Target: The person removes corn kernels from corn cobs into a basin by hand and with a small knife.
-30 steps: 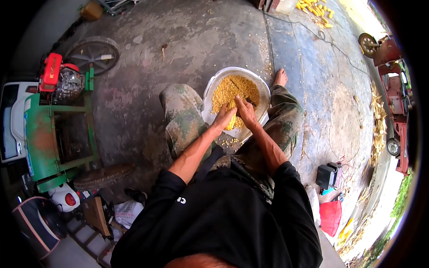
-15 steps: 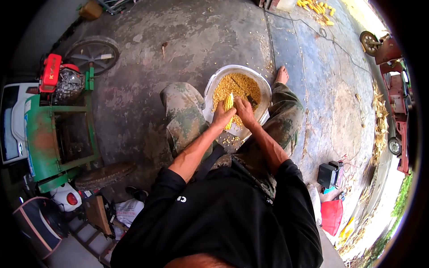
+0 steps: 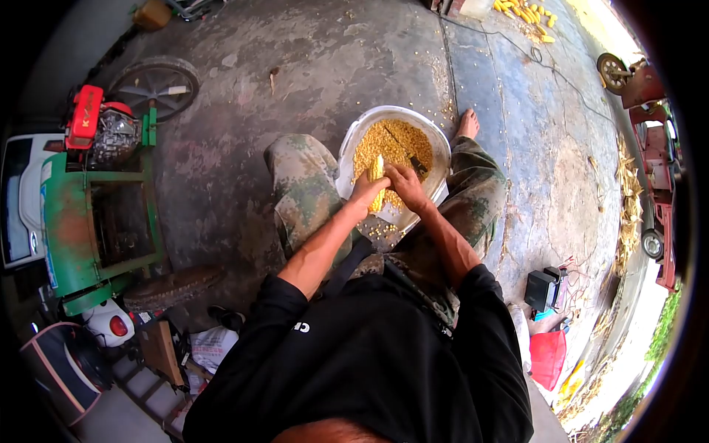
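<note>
Head view: corn cob [image 3: 377,170] in your left hand [image 3: 366,190], over the basin [image 3: 442,146]

Your left hand is clamped around the yellow corn cob, which sits above the near left part of the basin with its tip toward the far edge. Your right hand [image 3: 406,186] is close together with it at the cob's right side, fingers bent; whether those fingers grip the cob, you cannot tell from here. Loose kernels [image 3: 380,146] cover the bottom of the basin, and a dark-handled tool [image 3: 419,166] lies on them toward the right edge. More kernels are scattered just outside the near edge. Your camouflage trousers [image 3: 304,177] flank the basin, and your bare foot [image 3: 468,124] rests on the floor [image 3: 244,96] near its right edge. Whole cobs [image 3: 526,13] lie near the floor's far right corner.
</note>
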{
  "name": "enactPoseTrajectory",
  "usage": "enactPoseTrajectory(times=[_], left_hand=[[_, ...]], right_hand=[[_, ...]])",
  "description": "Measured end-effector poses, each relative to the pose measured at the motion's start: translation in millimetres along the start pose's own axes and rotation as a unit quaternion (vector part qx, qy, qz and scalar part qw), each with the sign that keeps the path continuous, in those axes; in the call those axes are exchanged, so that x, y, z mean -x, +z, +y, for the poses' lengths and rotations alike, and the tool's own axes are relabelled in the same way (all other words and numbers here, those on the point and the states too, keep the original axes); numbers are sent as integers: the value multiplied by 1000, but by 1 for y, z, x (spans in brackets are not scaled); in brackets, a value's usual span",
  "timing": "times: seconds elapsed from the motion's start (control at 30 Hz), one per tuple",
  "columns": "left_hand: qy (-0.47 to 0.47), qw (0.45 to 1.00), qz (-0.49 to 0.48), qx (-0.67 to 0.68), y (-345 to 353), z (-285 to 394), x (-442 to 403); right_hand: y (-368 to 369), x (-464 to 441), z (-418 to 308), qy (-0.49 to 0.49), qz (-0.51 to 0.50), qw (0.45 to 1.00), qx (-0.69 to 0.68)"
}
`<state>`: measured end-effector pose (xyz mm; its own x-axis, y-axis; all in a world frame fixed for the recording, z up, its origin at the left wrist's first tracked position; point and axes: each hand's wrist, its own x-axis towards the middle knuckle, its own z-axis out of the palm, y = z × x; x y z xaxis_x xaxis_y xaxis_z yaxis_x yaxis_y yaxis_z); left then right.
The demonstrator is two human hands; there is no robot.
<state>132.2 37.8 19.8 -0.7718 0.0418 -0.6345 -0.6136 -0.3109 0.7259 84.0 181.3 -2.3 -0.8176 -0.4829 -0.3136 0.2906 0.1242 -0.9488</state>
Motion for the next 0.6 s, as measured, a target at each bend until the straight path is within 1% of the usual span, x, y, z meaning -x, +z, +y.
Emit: enactPoseTrajectory(times=[0.03,0.13,0.17,0.23,0.27,0.3,0.33,0.4,0.47,0.5,0.6], left_hand=[[0,1000,0,0,3,7,6],[26,999,2,28,7,8,8],[57,998,-8,25,7,7,8],[87,996,-16,25,7,3,4],[86,996,3,18,7,1,3],[85,996,21,11,7,0,1],[85,996,21,12,6,-1,0],[53,999,4,6,6,4,5],[51,999,-2,18,6,7,6],[49,998,-8,30,6,7,6],[74,997,-11,26,9,7,4]], right_hand=[[1,0,4,1,13,999,-45],[3,0,1,14,38,996,-76],[1,1,-6,15,36,996,-75],[-2,4,-26,98,-1,992,-78],[3,3,-23,55,18,997,-48],[3,2,-21,55,18,997,-47],[1,2,-19,61,5,996,-64],[-2,1,-14,68,-8,994,-81],[-3,-1,-6,34,-4,997,-67],[-5,-2,-1,34,-4,997,-67],[-8,-5,4,33,-5,997,-72]])
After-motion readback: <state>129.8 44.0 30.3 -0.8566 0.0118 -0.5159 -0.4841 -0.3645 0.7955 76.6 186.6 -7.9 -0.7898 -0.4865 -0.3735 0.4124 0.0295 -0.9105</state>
